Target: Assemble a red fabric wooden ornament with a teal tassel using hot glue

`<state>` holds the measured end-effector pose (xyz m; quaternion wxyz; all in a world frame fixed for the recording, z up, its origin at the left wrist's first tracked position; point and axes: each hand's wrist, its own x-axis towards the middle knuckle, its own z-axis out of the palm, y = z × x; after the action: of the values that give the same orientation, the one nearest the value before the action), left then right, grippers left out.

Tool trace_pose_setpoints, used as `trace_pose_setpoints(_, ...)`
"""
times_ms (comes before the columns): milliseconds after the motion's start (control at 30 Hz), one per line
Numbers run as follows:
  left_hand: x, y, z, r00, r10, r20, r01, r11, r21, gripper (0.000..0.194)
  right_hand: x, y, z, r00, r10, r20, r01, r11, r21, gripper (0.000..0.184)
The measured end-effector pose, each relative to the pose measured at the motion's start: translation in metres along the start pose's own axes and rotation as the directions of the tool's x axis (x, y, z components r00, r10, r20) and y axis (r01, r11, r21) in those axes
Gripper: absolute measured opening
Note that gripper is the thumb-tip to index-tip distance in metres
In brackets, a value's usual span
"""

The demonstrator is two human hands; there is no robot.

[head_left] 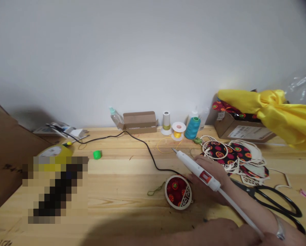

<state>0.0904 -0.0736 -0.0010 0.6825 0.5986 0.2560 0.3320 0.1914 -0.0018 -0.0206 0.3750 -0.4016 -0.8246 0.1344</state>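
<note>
My right hand (215,172) is wrapped round a white pen-style hot glue gun (198,169) with a red switch, its metal tip pointing up and left. A long whitish glue stick (241,208) sticks out of its back end. My left hand (227,230) reaches across at the bottom edge, its fingers closed on the rear of that stick, partly cut off by the frame. Below the glue gun, a round ornament (177,192) lies on the table, with dark red patterned fabric, a pale lattice rim and a green cord loop.
Black-handled scissors (275,200) lie beside my right forearm. Behind are a pile of fabric ornament pieces (234,153), a teal thread cone (193,128), thread spools (178,131) and an open carton (140,122). A black cable (150,150) crosses the table; yellow tape (57,152) sits left.
</note>
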Motion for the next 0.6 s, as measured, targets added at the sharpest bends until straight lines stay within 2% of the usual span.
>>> trace_pose_setpoints(67,0.005,0.009,0.0,0.997,0.039,0.073,-0.043,0.997,0.059,0.033,0.0,-0.001,0.0,1.0,-0.002,0.01,0.002,1.0,0.014,0.015)
trace_pose_setpoints(133,0.006,0.012,0.001,0.994,0.032,0.101,-0.041,0.994,0.096,0.031,0.0,0.0,-0.001,1.0,-0.018,0.012,0.018,1.0,0.009,0.015)
trace_pose_setpoints(300,0.002,-0.006,0.003,0.999,0.013,0.038,-0.017,0.995,0.102,0.029,0.001,0.001,-0.005,0.997,-0.065,0.048,0.067,0.997,-0.043,0.011)
trace_pose_setpoints(433,0.005,-0.014,0.006,0.998,-0.008,0.06,0.0,0.991,0.131,0.032,0.003,-0.003,-0.007,0.994,-0.053,0.097,0.062,0.994,-0.085,0.012)
trace_pose_setpoints(533,0.006,0.001,0.004,0.99,-0.004,0.14,-0.006,0.997,0.072,0.032,0.005,-0.007,-0.009,0.995,-0.06,0.074,0.064,0.997,-0.049,0.011)
trace_pose_setpoints(567,0.004,0.009,0.002,0.991,-0.028,0.134,0.023,0.999,0.038,0.026,0.006,-0.008,-0.01,0.997,-0.057,0.046,0.058,0.998,-0.024,0.011)
trace_pose_setpoints(600,0.002,0.018,-0.002,0.998,-0.043,0.041,0.044,0.999,-0.01,0.022,0.006,-0.008,-0.011,0.999,-0.052,0.011,0.052,0.999,0.003,0.011)
